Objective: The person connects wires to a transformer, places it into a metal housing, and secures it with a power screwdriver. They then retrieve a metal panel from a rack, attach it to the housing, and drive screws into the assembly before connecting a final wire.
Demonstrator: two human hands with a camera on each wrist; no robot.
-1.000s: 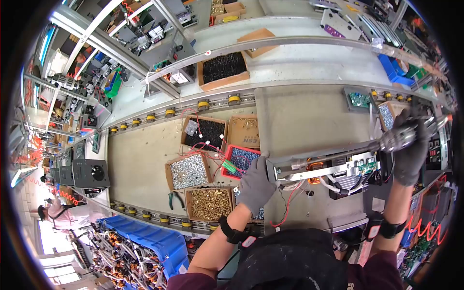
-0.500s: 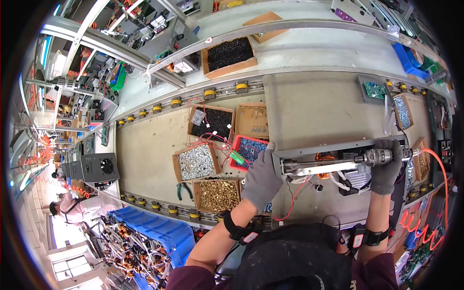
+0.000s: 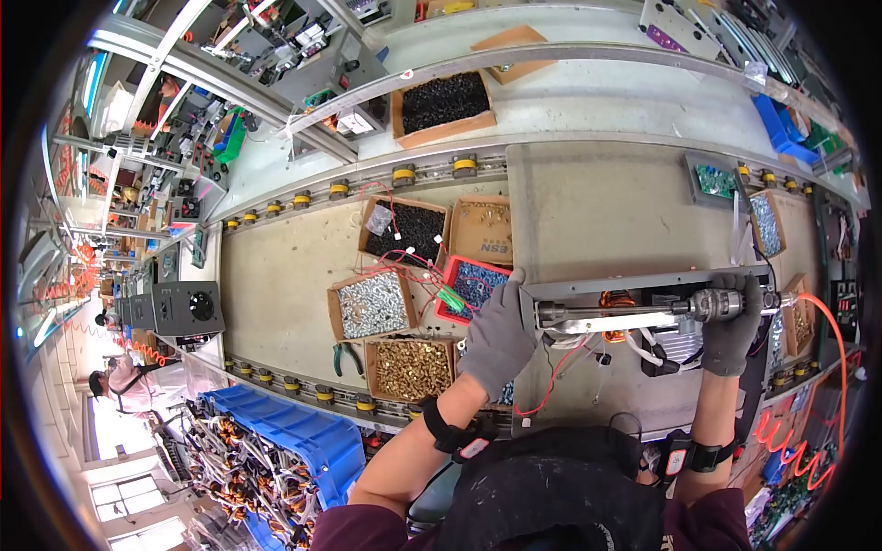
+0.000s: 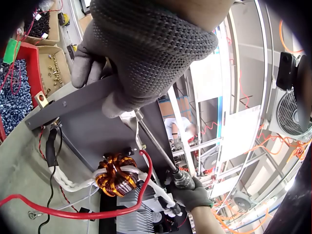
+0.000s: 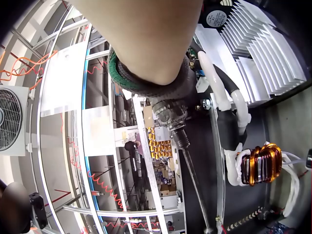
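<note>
A grey metal chassis [image 3: 643, 277] lies lengthwise before me. My gloved left hand [image 3: 499, 342] holds its left end wall; in the left wrist view the thumb is inside and the fingers outside. My gloved right hand [image 3: 732, 335] grips an air screwdriver [image 3: 717, 304] at the right end. The driver's long shaft [image 4: 158, 146] runs along the inside of the chassis, its tip close to the left end wall beside my left thumb. Inside the chassis sit a copper coil [image 5: 261, 165], a finned heat sink [image 5: 268, 53] and white-sleeved cables [image 5: 214, 75].
Left of the chassis stand a red bin [image 3: 453, 274] of bluish screws and boxes of silver [image 3: 372, 306], brass [image 3: 413, 369] and black parts [image 3: 404, 230]. Pliers [image 3: 348, 359] lie nearby. An orange air hose [image 3: 838, 340] hangs at right. A blue crate [image 3: 276, 413] stands lower left.
My right hand has brought the driver leftward and down from beyond the chassis's right end, and its shaft now lies along the inside. My left hand stays at the left end wall.
</note>
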